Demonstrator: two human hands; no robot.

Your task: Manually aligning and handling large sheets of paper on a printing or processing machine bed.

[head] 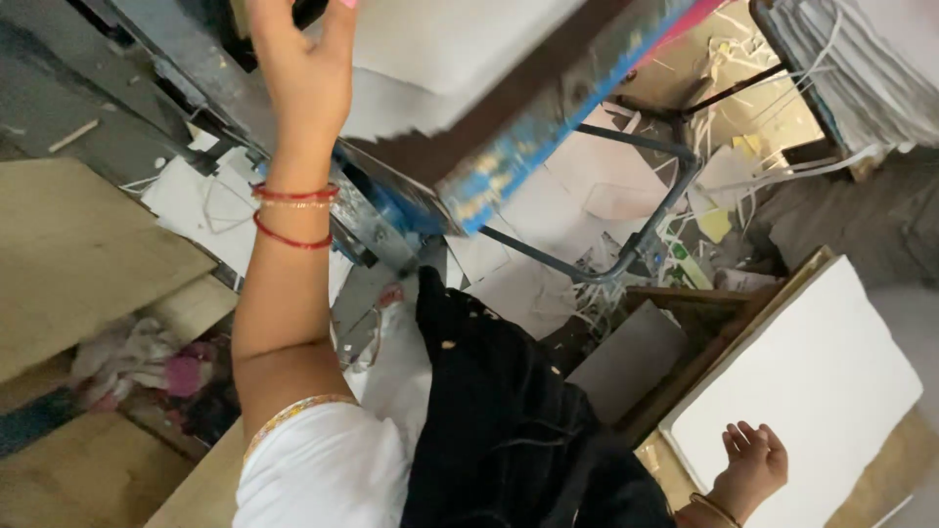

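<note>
A: Start at the far left. What lies there?

B: Pale wooden boards (68, 254), stacked, with a heap of pink and white cloth scraps (147, 367) tucked in the gap below them.

A: And the raised arm?

B: That is the person's left hand (303, 59), lifted to the far edge of the view. Two red bangles (293, 210) ring the wrist, and a white sleeve with a patterned hem (323, 469) covers the upper arm near us. The fingertips run out of the picture at a dark part of the machine, so I cannot tell whether they grip anything or how far they are spread.

A: What machine?

B: A metal press-like frame with a worn blue painted edge (528, 147) slanting across the middle. White sheets (450, 49) lie on top of it. Below, a grey bent pipe (646, 215) crosses a floor strewn with white paper offcuts (548, 284). A black cloth (509, 420) hangs down in front of the person.

A: And to the right?

B: The right hand (751, 464) rests, fingers loosely spread and open, on the near corner of a stack of white boards (812, 391). It lies flat and clasps nothing. Far right, another pile of white sheets (851, 68) sits on a dark stand.
</note>
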